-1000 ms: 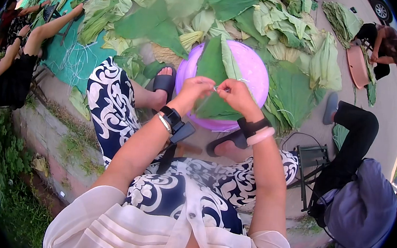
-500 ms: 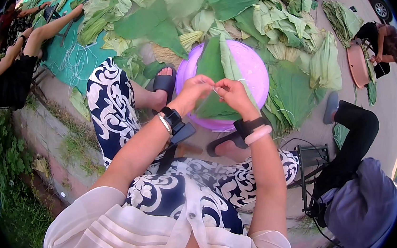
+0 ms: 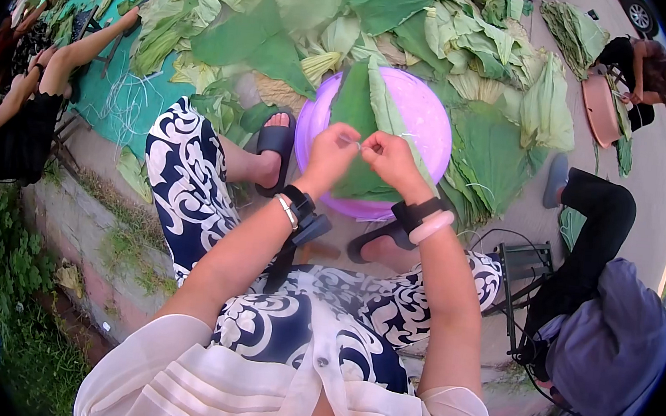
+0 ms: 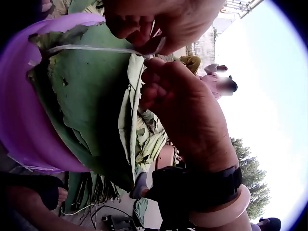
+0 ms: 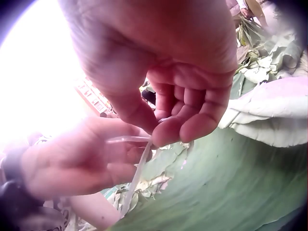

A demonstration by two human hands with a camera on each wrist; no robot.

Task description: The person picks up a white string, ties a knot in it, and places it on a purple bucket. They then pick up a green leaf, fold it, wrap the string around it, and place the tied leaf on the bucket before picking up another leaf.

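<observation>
Over a purple basin (image 3: 430,113), a folded bundle of large green leaves (image 4: 91,91) lies across the rim, with a white flat string (image 4: 91,48) running over it. My left hand (image 3: 331,158) and right hand (image 3: 393,162) meet above the bundle, fingertips close together. Between thumb and curled fingers, the right hand (image 5: 187,96) pinches the string where it bends. The left hand (image 5: 72,159) faces it with fingers curled in, holding the string's other part, its tips partly hidden.
A broad pile of leaves (image 3: 276,50) spreads beyond the basin over a green tarp (image 3: 131,100) with loose white strings. Black stools (image 3: 524,266) and a seated person (image 3: 600,346) are at the right; other people sit at the left. A pink basin (image 3: 601,113) stands far right.
My left hand has turned at the wrist and come slightly higher beside the right hand. The right hand has shifted only a little; the leaf bundle and basin stay put.
</observation>
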